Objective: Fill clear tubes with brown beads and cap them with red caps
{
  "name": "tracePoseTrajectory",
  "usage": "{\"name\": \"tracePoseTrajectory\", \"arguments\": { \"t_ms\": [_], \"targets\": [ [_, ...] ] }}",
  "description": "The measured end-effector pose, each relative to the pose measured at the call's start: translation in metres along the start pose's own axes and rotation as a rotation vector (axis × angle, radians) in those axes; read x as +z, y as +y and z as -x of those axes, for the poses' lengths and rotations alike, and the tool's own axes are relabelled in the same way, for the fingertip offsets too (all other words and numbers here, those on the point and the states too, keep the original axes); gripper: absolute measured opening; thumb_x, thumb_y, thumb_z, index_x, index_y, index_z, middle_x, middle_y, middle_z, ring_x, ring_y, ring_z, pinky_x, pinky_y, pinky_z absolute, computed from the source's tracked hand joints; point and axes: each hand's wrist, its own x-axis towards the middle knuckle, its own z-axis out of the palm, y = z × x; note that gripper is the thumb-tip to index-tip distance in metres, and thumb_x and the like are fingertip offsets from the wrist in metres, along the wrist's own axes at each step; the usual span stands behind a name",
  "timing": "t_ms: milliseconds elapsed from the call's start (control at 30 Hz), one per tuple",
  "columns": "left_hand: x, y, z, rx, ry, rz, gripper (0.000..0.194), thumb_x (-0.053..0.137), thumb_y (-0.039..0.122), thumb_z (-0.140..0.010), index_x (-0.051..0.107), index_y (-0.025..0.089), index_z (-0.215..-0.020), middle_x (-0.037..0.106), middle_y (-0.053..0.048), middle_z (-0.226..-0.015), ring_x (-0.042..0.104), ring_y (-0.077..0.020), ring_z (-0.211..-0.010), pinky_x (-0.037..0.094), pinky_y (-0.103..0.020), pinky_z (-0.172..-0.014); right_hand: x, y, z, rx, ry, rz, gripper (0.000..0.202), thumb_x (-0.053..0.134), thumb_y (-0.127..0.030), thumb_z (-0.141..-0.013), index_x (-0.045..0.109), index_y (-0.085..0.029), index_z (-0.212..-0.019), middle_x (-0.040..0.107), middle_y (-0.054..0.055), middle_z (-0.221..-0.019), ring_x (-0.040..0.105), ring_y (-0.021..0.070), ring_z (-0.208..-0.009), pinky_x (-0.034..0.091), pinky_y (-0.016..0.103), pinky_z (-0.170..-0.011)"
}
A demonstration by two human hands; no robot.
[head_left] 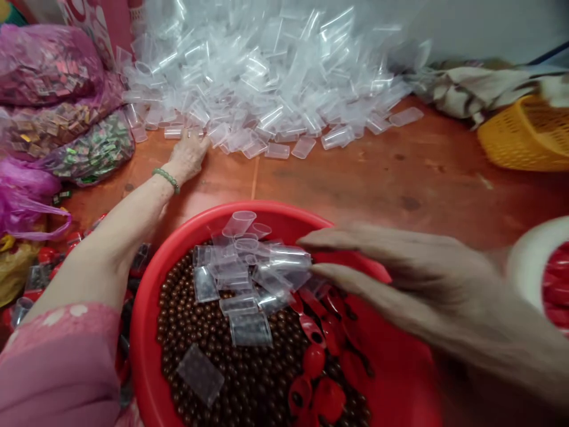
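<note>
My left hand (189,155), with a green bead bracelet (166,179) at the wrist, reaches to the near edge of a heap of clear plastic tubes (275,77). Its fingers are curled over a clear tube (194,133) there. Blurred by motion, my right hand (400,284) extends over the red basin (146,296), fingers stretched out and apart. Their tips are right beside a clear tube (288,258) lying on others in the basin. Under these tubes is a mass of small brown balls (249,379). Glossy red plastic pieces (313,359) lie at the basin's right side.
Pink plastic bags (48,65) filled with small wrapped pieces stand at the left. Red and clear items (48,255) lie beneath my left arm. On the right are a yellow basket (524,136), crumpled cloth (480,89) and a white container (524,255) of red pieces.
</note>
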Motion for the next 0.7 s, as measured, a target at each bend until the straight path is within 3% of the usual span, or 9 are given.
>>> {"name": "tracePoseTrajectory", "arguments": {
  "t_ms": [67, 167, 267, 400, 467, 567, 700],
  "targets": [
    [-0.005, -0.001, 0.004, -0.026, -0.011, -0.002, 0.044, 0.048, 0.012, -0.088, 0.043, 0.011, -0.131, 0.050, -0.018, -0.130, 0.035, -0.0336, -0.126, 0.040, -0.043, -0.092, 0.017, -0.009, -0.008, -0.151, -0.071, 0.085, 0.021, 0.052, -0.019, -0.092, 0.062, -0.019, -0.111, 0.071, 0.007, -0.104, 0.066, 0.0180, -0.092, 0.056, 0.031, -0.079],
    [-0.014, -0.004, 0.018, -0.090, -0.024, 0.015, 0.035, 0.047, 0.019, -0.091, 0.047, 0.017, -0.127, 0.057, -0.011, -0.122, 0.038, -0.0282, -0.122, 0.041, -0.041, -0.088, 0.045, -0.008, -0.020, -0.344, -0.194, 0.264, 0.031, 0.052, -0.015, -0.089, 0.062, -0.016, -0.118, 0.063, 0.013, -0.127, 0.055, 0.0296, -0.118, 0.048, 0.049, -0.094],
    [-0.034, -0.010, 0.037, -0.146, 0.047, 0.059, 0.035, 0.047, 0.015, -0.087, 0.053, 0.018, -0.122, 0.062, -0.014, -0.116, 0.053, -0.0299, -0.110, 0.043, -0.043, -0.083, 0.063, 0.004, -0.023, -0.422, -0.311, 0.374, 0.032, 0.054, -0.017, -0.088, 0.063, -0.019, -0.118, 0.062, 0.011, -0.129, 0.050, 0.0337, -0.122, 0.045, 0.053, -0.092],
    [-0.078, -0.008, 0.077, -0.098, 0.254, 0.154, 0.040, 0.050, 0.011, -0.079, 0.056, 0.017, -0.118, 0.068, -0.014, -0.101, 0.063, -0.0287, -0.093, 0.047, -0.039, -0.076, 0.069, 0.000, -0.011, -0.322, -0.147, 0.553, 0.028, 0.048, -0.022, -0.094, 0.063, -0.016, -0.117, 0.064, 0.014, -0.126, 0.052, 0.0331, -0.119, 0.043, 0.049, -0.090],
    [-0.100, 0.005, 0.104, 0.002, 0.307, 0.263, 0.039, 0.051, 0.013, -0.079, 0.054, 0.015, -0.118, 0.071, -0.010, -0.091, 0.066, -0.0240, -0.085, 0.048, -0.036, -0.075, 0.072, -0.015, 0.000, -0.315, -0.108, 0.586, 0.032, 0.048, -0.032, -0.095, 0.063, -0.014, -0.117, 0.062, 0.016, -0.128, 0.050, 0.0340, -0.121, 0.041, 0.050, -0.092],
    [-0.120, 0.037, 0.145, 0.156, 0.242, 0.380, 0.036, 0.056, 0.021, -0.080, 0.053, 0.018, -0.116, 0.071, -0.005, -0.097, 0.066, -0.0177, -0.085, 0.049, -0.028, -0.076, 0.083, -0.033, 0.013, -0.443, -0.243, 0.510, 0.044, 0.051, -0.048, -0.091, 0.060, -0.019, -0.124, 0.060, 0.014, -0.131, 0.049, 0.0353, -0.121, 0.039, 0.053, -0.094],
    [-0.115, 0.077, 0.178, 0.352, 0.073, 0.395, 0.036, 0.052, 0.016, -0.083, 0.053, 0.013, -0.119, 0.071, -0.007, -0.095, 0.067, -0.0203, -0.088, 0.049, -0.029, -0.074, 0.092, -0.019, 0.014, -0.568, -0.374, 0.537, 0.034, 0.053, -0.035, -0.091, 0.063, -0.020, -0.120, 0.058, 0.012, -0.134, 0.048, 0.0352, -0.123, 0.036, 0.054, -0.097]
  ]
}}
